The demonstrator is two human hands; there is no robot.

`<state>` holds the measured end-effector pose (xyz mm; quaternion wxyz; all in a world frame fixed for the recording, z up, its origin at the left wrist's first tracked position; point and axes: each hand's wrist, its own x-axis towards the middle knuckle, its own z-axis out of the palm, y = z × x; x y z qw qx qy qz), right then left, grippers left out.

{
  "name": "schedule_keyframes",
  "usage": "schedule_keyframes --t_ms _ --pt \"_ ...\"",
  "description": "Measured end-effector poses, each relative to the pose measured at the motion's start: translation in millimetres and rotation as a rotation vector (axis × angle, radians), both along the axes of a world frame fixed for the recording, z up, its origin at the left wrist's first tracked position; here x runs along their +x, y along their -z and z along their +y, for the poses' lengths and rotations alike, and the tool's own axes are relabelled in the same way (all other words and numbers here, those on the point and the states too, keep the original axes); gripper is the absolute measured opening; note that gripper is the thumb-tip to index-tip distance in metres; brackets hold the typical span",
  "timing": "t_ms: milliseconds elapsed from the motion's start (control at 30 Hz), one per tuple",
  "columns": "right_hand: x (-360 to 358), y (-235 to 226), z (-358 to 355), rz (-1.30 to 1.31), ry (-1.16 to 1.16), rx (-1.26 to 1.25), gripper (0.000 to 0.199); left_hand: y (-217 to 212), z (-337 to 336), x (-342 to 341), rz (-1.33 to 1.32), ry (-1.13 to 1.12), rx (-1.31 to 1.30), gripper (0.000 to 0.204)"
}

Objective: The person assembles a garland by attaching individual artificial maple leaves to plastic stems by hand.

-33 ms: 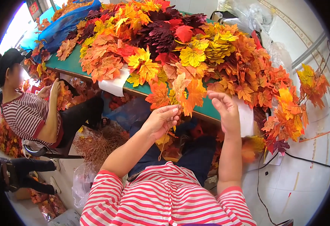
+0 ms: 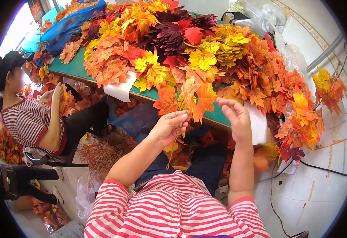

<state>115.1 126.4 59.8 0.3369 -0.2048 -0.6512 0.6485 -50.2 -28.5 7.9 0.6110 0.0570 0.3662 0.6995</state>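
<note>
My left hand pinches the thin brown stem of an artificial maple leaf spray between thumb and fingers. Orange and peach leaves of the spray fan out just above the fingertips, in front of the table edge. The stem's curved lower end hangs below the hand. My right hand is raised to the right of these leaves, with a gap between its thumb and its slightly bent fingers. I see nothing held in it. Both forearms come up from striped sleeves.
Piles of orange, yellow, red and dark purple leaves cover the green table. Finished-looking leaf sprays hang at its right side. A bundle of brown stems lies low at left. A co-worker sits at left, handling leaves. Black cables cross the floor.
My right hand has shifted very slightly left, toward the leaves. The left hand and the spray stay in place.
</note>
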Motion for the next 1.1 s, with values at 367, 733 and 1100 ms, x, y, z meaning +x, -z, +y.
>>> schedule_keyframes --t_ms 367,733,1100 --pt "8.0 7.9 -31.3 -0.132 -0.176 -0.007 0.014 -1.9 3.1 3.7 -0.083 -0.010 0.014 0.019" --pt "-5.1 30.9 -48.1 -0.302 -0.275 -0.116 0.018 -3.2 19.0 1.7 -0.073 -0.042 0.056 0.023" --pt "-6.6 37.6 -46.1 -0.314 -0.237 -0.126 0.019 3.5 27.2 6.1 0.047 -0.039 0.006 0.022"
